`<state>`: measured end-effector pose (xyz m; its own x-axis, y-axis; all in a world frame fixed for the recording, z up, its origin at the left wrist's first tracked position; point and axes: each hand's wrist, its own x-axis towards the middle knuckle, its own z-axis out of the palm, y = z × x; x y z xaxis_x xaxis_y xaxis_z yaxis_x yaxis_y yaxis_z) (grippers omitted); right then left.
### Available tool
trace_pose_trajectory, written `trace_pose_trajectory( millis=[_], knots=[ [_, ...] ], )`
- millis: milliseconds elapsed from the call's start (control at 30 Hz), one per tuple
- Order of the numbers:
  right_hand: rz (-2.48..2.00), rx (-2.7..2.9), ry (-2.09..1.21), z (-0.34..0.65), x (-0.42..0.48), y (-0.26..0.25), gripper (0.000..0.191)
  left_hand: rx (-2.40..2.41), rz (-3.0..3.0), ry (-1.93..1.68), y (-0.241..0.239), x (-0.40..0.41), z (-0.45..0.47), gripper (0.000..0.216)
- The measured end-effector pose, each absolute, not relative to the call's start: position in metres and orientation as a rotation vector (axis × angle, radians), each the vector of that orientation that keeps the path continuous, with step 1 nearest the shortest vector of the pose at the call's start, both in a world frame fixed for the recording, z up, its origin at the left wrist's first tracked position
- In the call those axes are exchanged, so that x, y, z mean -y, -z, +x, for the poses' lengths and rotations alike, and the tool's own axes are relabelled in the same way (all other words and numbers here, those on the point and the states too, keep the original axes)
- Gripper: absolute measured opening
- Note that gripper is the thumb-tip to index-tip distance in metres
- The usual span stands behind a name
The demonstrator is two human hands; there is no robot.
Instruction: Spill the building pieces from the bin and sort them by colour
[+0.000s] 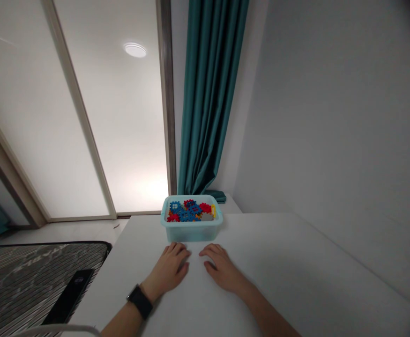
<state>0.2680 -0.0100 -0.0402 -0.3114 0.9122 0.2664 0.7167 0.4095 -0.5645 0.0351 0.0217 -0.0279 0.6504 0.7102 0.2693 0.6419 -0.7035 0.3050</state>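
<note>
My left hand (169,270) lies flat, palm down, on the white table (296,281), fingers stretched toward a pale blue plastic tub (191,230). A dark watch sits on that wrist. My right hand (220,269) rests flat beside it, fingers spread, holding nothing. The tub stands at the table's far edge just beyond both hands and holds several blue, red and yellow interlocking plastic pieces (190,211).
A teal curtain (212,93) hangs behind the tub beside a frosted sliding door (85,117). A grey wall runs along the table's right side. At lower left a striped mattress (25,276) carries a dark phone (69,296).
</note>
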Motion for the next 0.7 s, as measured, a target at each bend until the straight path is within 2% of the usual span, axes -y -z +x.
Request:
trace_pose_trajectory(
  millis=[700],
  knots=[
    [-1.362, 2.157, -0.462, 0.2693, 0.0118, 0.0356, 0.034, -1.095, 2.668, -0.586, 0.0265, -0.0181, 0.0337, 0.032]
  ],
)
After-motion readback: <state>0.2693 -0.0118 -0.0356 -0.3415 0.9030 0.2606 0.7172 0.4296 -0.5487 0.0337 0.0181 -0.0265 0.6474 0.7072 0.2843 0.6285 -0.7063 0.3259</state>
